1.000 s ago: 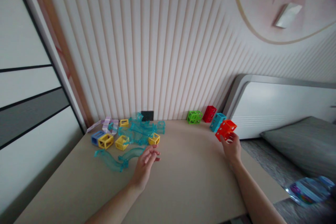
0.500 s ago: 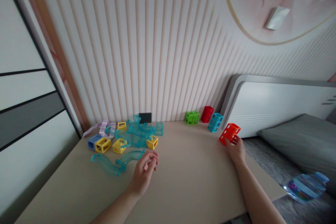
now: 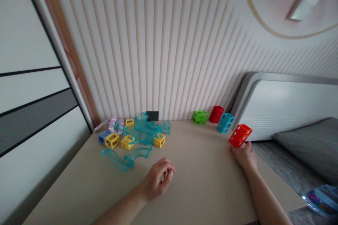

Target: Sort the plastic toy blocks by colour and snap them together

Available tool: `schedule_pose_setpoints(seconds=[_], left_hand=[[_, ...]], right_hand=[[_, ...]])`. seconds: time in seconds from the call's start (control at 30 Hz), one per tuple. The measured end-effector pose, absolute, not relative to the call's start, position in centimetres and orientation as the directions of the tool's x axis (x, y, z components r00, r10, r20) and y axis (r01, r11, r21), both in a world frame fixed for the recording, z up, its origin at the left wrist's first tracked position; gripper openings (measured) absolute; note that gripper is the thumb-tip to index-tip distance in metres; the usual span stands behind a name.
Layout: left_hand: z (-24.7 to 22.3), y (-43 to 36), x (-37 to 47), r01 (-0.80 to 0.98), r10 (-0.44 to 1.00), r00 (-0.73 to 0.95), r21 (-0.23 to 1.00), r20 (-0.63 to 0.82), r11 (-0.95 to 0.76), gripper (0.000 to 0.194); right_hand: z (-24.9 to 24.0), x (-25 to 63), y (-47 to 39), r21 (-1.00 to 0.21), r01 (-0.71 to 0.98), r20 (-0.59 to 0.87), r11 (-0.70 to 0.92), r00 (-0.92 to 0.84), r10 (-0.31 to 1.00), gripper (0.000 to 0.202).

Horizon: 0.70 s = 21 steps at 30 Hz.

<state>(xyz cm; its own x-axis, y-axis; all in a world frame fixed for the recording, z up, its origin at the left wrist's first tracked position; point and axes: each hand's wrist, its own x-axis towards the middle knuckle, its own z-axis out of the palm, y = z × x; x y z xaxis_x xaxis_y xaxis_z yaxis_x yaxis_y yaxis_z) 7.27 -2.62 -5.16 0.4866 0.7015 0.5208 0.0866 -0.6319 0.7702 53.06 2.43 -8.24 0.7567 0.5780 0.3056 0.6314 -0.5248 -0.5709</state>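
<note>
My left hand (image 3: 159, 178) hovers over or rests on the front middle of the table, fingers curled toward the thumb. Nothing shows in it. Just behind my right hand (image 3: 245, 155), an orange-red openwork block (image 3: 240, 135) stands at the table's right edge. The right fingers are apart and close to the block's base; I cannot tell whether they still touch it. Farther back stand a blue block (image 3: 225, 123), a dark red block (image 3: 216, 114) and a green block (image 3: 200, 117). Two joined clear teal curved track pieces (image 3: 117, 160) lie left of my left hand.
A pile of teal track pieces (image 3: 148, 132) lies against the ribbed wall, with several yellow frames (image 3: 112, 141), a blue frame (image 3: 104, 137) and lilac pieces (image 3: 116, 126) around it. A black piece (image 3: 152, 115) leans there. A plastic bottle (image 3: 322, 198) is at lower right, beyond the table edge.
My right hand has let go its grip around the orange-red block and drawn back toward its base. My left hand has moved right and nearer, away from the teal track. The view has turned left.
</note>
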Motion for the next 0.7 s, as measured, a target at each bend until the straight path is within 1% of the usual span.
schedule_pose_setpoints(seconds=[0.03,0.07,0.1,0.13,0.17,0.2,0.27,0.37,0.4,0.47,0.57,0.63,0.7], left_hand=[[-5.2,-2.6,7.2,0.094,0.698,0.493,0.765,0.520,-0.637,0.015],[-5.2,-2.7,7.2,0.103,0.696,0.495,0.760,0.521,-0.642,0.015],[-5.2,-2.7,7.1,0.113,0.692,0.495,0.750,0.526,-0.651,0.015],[-5.1,-2.7,7.0,0.121,0.683,0.495,0.735,0.538,-0.667,0.016],[-5.1,-2.8,6.9,0.127,0.666,0.496,0.713,0.557,-0.690,0.016],[-5.0,-2.8,6.8,0.133,0.643,0.501,0.683,0.579,-0.718,0.016],[-4.7,-2.9,6.6,0.150,0.583,0.523,0.606,0.622,-0.781,0.018],[-4.1,-2.9,6.3,0.200,0.509,0.568,0.491,0.647,-0.848,0.021],[-3.9,-2.9,6.2,0.218,0.492,0.577,0.458,0.652,-0.862,0.022],[-3.5,-2.7,5.9,0.255,0.466,0.580,0.394,0.668,-0.883,0.023],[-3.1,-2.4,5.2,0.317,0.452,0.564,0.324,0.691,-0.891,0.022],[-3.0,-2.1,4.6,0.362,0.462,0.550,0.300,0.696,-0.882,0.022],[-2.8,-1.8,3.8,0.403,0.467,0.531,0.273,0.707,-0.873,0.023]], right_hand=[[-8.3,52.4,2.0,-0.582,0.599,0.264,-0.550,0.779,0.569,0.098],[-8.3,51.5,1.5,-0.605,0.573,0.242,-0.554,0.794,0.558,0.095],[-8.3,50.4,1.1,-0.631,0.578,0.264,-0.518,0.787,0.558,0.088],[-8.2,48.9,0.7,-0.642,0.624,0.330,-0.446,0.749,0.574,0.079],[-8.2,47.1,0.4,-0.636,0.689,0.417,-0.347,0.685,0.597,0.071],[-8.1,45.0,0.2,-0.621,0.755,0.502,-0.213,0.591,0.631,0.063],[-8.0,40.0,0.1,-0.572,0.817,0.604,0.070,0.362,0.710,0.048],[-7.6,32.0,0.8,-0.520,0.773,0.619,0.363,0.048,0.784,0.031],[-7.4,29.5,1.2,-0.509,0.741,0.623,0.438,-0.033,0.781,0.028],[-7.0,25.1,2.2,-0.486,0.668,0.664,0.563,-0.136,0.735,0.023],[-6.5,20.7,3.9,-0.414,0.588,0.713,0.695,-0.264,0.649,0.026],[-6.4,19.4,4.8,-0.392,0.600,0.723,0.697,-0.267,0.637,0.026],[-6.5,19.3,5.3,-0.389,0.640,0.726,0.662,-0.230,0.648,0.026]])
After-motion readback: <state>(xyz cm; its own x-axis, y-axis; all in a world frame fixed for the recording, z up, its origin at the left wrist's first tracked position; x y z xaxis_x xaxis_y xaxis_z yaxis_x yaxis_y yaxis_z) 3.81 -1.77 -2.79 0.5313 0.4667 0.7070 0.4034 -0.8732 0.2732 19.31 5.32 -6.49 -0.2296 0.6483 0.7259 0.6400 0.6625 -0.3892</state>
